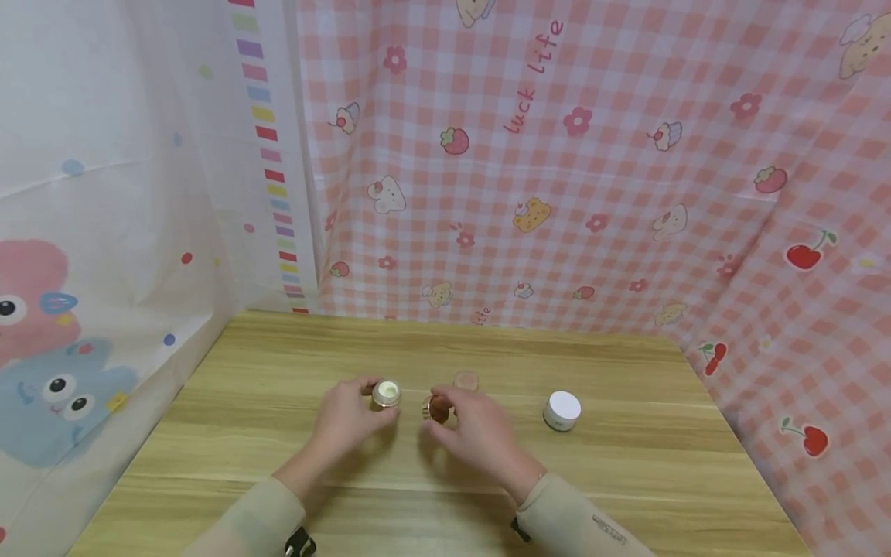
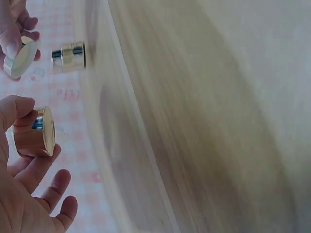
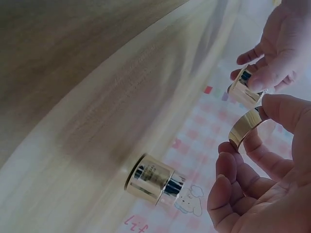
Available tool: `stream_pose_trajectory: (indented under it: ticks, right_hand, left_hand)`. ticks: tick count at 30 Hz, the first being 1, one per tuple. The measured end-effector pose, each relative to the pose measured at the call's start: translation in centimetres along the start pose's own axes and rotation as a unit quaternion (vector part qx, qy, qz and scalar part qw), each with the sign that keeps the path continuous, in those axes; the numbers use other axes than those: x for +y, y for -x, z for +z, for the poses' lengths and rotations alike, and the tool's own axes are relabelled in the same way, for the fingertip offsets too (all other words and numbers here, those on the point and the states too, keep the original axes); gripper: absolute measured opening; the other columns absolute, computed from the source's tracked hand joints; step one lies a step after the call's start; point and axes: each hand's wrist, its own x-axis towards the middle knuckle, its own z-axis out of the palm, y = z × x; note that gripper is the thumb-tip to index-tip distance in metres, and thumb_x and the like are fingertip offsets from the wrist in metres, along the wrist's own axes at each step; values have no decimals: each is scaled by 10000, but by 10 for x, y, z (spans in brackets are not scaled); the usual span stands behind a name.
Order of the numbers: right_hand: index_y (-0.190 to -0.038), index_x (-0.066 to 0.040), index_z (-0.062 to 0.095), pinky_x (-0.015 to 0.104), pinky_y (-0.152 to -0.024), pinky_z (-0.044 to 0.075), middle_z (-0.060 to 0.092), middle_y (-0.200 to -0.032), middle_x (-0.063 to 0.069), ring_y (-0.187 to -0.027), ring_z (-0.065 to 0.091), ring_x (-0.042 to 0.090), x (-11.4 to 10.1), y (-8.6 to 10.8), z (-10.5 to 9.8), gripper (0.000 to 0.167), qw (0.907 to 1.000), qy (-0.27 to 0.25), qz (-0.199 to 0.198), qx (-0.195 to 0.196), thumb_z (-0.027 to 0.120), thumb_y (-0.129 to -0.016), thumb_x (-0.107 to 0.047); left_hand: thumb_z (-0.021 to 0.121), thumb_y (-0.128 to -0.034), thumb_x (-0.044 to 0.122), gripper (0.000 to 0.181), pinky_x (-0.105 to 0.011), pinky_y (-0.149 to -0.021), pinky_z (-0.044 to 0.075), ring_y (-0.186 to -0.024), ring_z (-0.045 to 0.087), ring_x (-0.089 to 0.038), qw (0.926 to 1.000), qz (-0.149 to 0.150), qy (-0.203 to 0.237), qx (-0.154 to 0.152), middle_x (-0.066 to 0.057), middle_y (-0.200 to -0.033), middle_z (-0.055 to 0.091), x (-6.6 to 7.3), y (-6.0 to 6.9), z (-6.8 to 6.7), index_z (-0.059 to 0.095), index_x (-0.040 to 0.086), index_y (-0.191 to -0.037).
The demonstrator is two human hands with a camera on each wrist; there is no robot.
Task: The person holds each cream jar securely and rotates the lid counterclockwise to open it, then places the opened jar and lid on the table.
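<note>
My left hand (image 1: 344,420) grips a small gold jar (image 1: 386,394) between thumb and fingers, clear of the table in the left wrist view. Pale cream shows at its uncovered top in the head view. Just to the right, my right hand (image 1: 480,431) pinches a round gold lid (image 3: 245,127) by its edge, tilted on its side. In the left wrist view the lid (image 2: 22,59) shows a pale inner face. Lid and jar are apart. Behind the right hand stands another gold jar (image 3: 154,179), partly hidden in the head view.
A white-lidded jar (image 1: 562,410) stands to the right of my right hand. All of this is on a wood-grain table (image 1: 612,487). A pink checked cloth (image 1: 487,170) hangs behind the table and along its right side, and a white printed sheet (image 1: 139,232) hangs on the left.
</note>
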Motion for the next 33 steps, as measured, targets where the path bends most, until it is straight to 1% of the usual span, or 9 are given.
stream_pose_trajectory:
  ticks: [2,5,7,9,12,15,21,25,33]
  right_hand:
    - [-1364,-126,690,418,-906,607,820,-1090,-50,-1027,754,190,-1,-3,3,468,10000,5,58,-64,786,-966,-353]
    - [-1376,-128,684,463,-983,598,821,-1141,-24,-1093,754,206,-1,-7,8,481,9997,-19,156,-164,788,-965,-356]
    - [-1388,-128,677,486,-1032,582,816,-1176,-9,-1135,749,218,-2,-9,10,493,9994,-41,238,-255,785,-967,-359]
    - [-1389,-131,675,495,-1047,575,812,-1196,1,-1155,746,229,-2,-11,12,497,9991,-32,294,-313,784,-964,-365]
    - [-1390,-135,675,487,-1043,575,808,-1200,2,-1146,747,225,-1,-14,15,494,9985,-35,396,-375,782,-966,-366]
    - [-1387,-136,677,479,-1028,579,808,-1192,3,-1127,750,219,0,-17,17,493,9980,-19,499,-393,786,-964,-366]
    - [-1385,-126,674,461,-1003,592,807,-1161,0,-1091,754,203,2,-19,19,501,9973,33,516,-523,794,-961,-364]
    - [-1392,-134,672,450,-1016,587,802,-1155,-21,-1095,749,184,4,-19,22,506,9969,107,522,-586,785,-968,-385]
    - [-1374,-157,685,407,-959,598,782,-1098,-52,-1044,733,153,2,-26,29,488,9957,498,482,-607,769,-970,-418]
  left_hand:
    - [917,-817,296,548,-551,-987,589,-1177,734,-364,9999,-88,-64,-76,-158,-1218,794,-4,-4,-2,739,59,-1278]
    - [914,-818,299,565,-572,-1005,577,-1179,727,-379,9996,-173,-137,-155,-168,-1239,784,-11,-10,-4,729,53,-1293]
    - [920,-814,301,573,-573,-1008,572,-1176,725,-374,9994,-242,-186,-192,-160,-1250,781,-15,-13,-6,730,59,-1297]
    - [925,-807,308,573,-563,-991,571,-1149,732,-352,9990,-295,-278,-203,-140,-1244,786,-19,-16,-6,737,72,-1294]
    - [925,-805,332,567,-523,-943,572,-1086,742,-301,9981,-396,-422,-206,-100,-1204,800,-24,-19,-7,746,104,-1292]
    - [921,-806,356,569,-500,-906,558,-1035,745,-272,9973,-421,-564,-208,-85,-1163,808,-27,-21,-6,748,119,-1294]
    - [916,-803,382,550,-512,-935,515,-1048,740,-283,9959,-450,-760,-209,-69,-1144,814,-31,-22,-5,759,153,-1278]
    - [914,-795,381,529,-519,-927,506,-1036,737,-285,9950,-393,-903,-148,-59,-1120,818,-34,-23,-3,774,154,-1252]
    - [918,-789,385,533,-527,-928,501,-1041,729,-296,9948,-399,-927,-135,-58,-1129,814,-36,-21,-2,776,159,-1250]
